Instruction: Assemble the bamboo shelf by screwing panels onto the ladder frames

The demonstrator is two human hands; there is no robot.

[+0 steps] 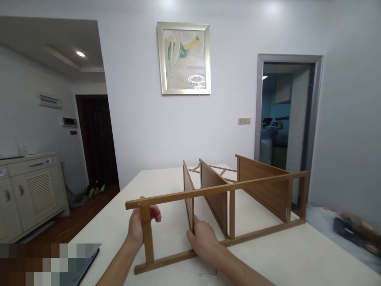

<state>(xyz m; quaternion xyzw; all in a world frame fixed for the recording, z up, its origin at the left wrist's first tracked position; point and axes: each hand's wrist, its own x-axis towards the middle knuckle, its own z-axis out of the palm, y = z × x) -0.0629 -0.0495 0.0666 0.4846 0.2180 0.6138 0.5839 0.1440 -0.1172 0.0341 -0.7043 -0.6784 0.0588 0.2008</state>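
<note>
A wooden shelf rack (166,198) lies on its side on the white table, its ladder-like side frame facing me. Several brown shelf panels stand between its rails; the nearest to the left is a narrow-looking shelf board (188,190). My left hand (137,227) is closed round the end crosspiece at the left, thumb and fingers partly behind the wood. My right hand (204,240) reaches in past the lower rail and pinches the near edge of that left shelf board. Below my right wrist, a thin metal hex key (209,275) lies on the table.
The white table (113,222) extends to the wall. A dark-edged flat object (89,264), partly pixelated, lies at the lower left. Plastic-wrapped items (354,234) are at the right. A cabinet (32,190) stands left; a person (269,133) shows through the doorway.
</note>
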